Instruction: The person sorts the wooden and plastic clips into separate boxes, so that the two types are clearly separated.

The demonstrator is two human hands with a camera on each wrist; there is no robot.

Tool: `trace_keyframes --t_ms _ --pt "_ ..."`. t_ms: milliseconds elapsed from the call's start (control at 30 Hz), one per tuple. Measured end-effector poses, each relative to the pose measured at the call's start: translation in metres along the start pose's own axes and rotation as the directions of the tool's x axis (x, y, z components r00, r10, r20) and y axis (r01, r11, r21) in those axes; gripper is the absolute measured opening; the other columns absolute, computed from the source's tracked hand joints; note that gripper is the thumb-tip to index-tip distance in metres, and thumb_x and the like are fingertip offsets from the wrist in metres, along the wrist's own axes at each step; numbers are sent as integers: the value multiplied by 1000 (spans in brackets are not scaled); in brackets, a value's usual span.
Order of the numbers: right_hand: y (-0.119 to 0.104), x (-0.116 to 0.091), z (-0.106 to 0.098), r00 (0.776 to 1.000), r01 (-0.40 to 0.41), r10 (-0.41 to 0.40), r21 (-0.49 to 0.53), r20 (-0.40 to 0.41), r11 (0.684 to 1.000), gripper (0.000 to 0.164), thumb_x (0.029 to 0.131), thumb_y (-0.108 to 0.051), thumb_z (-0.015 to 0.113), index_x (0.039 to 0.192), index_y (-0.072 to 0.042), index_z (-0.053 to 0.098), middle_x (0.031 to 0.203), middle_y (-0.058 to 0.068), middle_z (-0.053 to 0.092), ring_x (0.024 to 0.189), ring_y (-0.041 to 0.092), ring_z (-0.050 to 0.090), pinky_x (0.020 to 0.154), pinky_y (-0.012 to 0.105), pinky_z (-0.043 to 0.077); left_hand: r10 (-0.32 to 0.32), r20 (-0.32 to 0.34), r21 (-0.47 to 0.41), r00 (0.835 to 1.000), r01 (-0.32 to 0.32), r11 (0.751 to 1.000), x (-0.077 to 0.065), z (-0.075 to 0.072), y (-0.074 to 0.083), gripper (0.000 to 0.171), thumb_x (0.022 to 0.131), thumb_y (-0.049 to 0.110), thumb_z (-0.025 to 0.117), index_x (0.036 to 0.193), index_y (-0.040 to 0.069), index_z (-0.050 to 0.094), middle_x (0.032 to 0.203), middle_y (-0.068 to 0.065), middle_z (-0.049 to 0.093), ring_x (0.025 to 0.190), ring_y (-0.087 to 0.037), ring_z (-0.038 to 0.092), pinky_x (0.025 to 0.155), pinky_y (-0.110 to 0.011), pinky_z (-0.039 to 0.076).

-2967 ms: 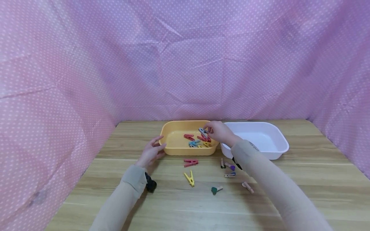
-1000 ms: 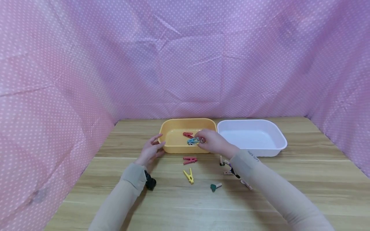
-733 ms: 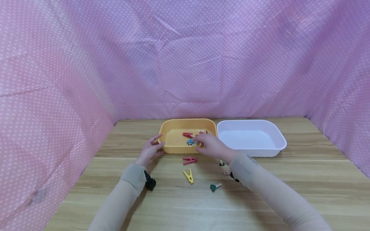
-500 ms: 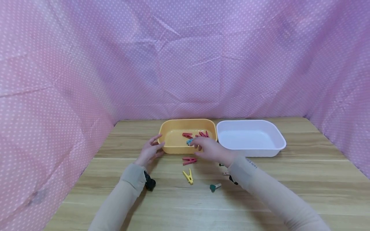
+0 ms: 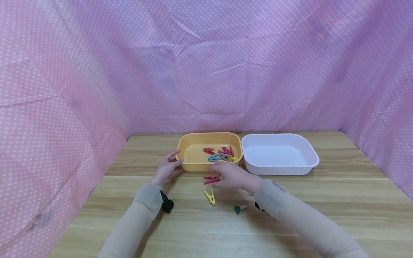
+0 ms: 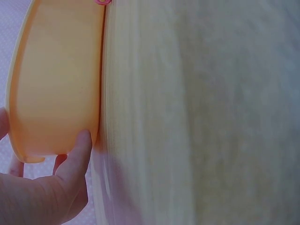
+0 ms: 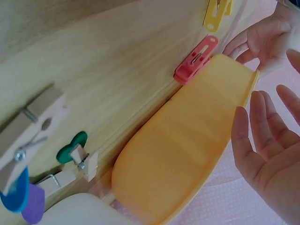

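Observation:
My left hand (image 5: 167,167) rests against the left end of an orange-yellow plastic basin (image 5: 200,167), its thumb on the front wall and fingers spread around the corner. My right hand (image 5: 230,175) is just in front of the basin, above the table, with relaxed fingers and nothing in them. Beside its fingertips lies a pink-red clothespin (image 5: 214,179); a yellow clothespin (image 5: 211,199) lies nearer to me. Inside the basin are several plastic clothespins: red (image 5: 209,151), blue (image 5: 213,157), grey and yellow (image 5: 233,158).
A white basin (image 5: 280,171) stands right of the yellow one. A small wooden clothespin with a green heart (image 5: 237,209) lies on the table (image 5: 193,233). More wooden ones, with a blue piece (image 7: 18,192) and a purple piece (image 7: 33,206), are mostly hidden by my right arm in the head view.
My right hand let go of a grey-blue clothespin in the yellow basin, then drew back over the front rim towards the pink-red clothespin. My left hand stayed at the basin's end.

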State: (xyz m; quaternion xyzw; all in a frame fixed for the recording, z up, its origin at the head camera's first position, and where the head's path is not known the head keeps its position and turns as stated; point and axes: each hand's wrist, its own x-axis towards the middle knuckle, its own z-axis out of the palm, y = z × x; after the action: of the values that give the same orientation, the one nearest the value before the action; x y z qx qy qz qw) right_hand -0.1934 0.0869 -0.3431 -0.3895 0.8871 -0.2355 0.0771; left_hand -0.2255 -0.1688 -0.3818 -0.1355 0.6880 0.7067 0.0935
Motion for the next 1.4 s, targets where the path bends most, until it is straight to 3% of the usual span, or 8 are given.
trace_keyframes --t_ms 333,600,833,1100,1400 --pt "-5 -5 5 992 6 -7 13 129 1000 49 83 -28 73 128 -15 58 121 1 57 110 17 55 97 38 46 -2 -11 9 1000 2 1000 0 0 0 54 95 8 56 145 15 38 134 -17 35 110 -23 49 101 -41 44" --pt "-7 -7 10 967 29 -24 -16 255 999 62 79 -31 77 134 -20 53 141 3 46 128 21 44 107 40 38 -11 -18 2 1000 11 1000 -1 1 -1 54 95 7 56 145 16 38 132 -16 37 104 -21 52 99 -39 46" --pt "-7 -5 16 948 5 0 -13 318 1000 68 72 -39 81 133 -25 53 145 5 42 133 24 39 109 43 36 -2 -10 0 1000 2 1000 0 1 0 54 95 7 56 145 15 37 132 -16 37 104 -20 52 99 -39 46" --pt "-11 -5 20 932 -9 25 -46 362 999 63 73 -36 82 130 -28 56 143 2 44 129 20 44 106 42 39 0 -5 -12 1000 0 1000 -1 0 0 54 95 8 56 146 13 37 131 -16 38 102 -20 54 99 -38 46" --pt "-13 -5 23 914 -33 56 -65 402 997 58 72 -32 82 125 -33 59 126 -5 52 104 8 50 96 34 46 -4 -11 -7 1000 4 1000 -1 1 1 55 95 6 56 145 14 37 133 -17 38 109 -23 52 100 -39 45"
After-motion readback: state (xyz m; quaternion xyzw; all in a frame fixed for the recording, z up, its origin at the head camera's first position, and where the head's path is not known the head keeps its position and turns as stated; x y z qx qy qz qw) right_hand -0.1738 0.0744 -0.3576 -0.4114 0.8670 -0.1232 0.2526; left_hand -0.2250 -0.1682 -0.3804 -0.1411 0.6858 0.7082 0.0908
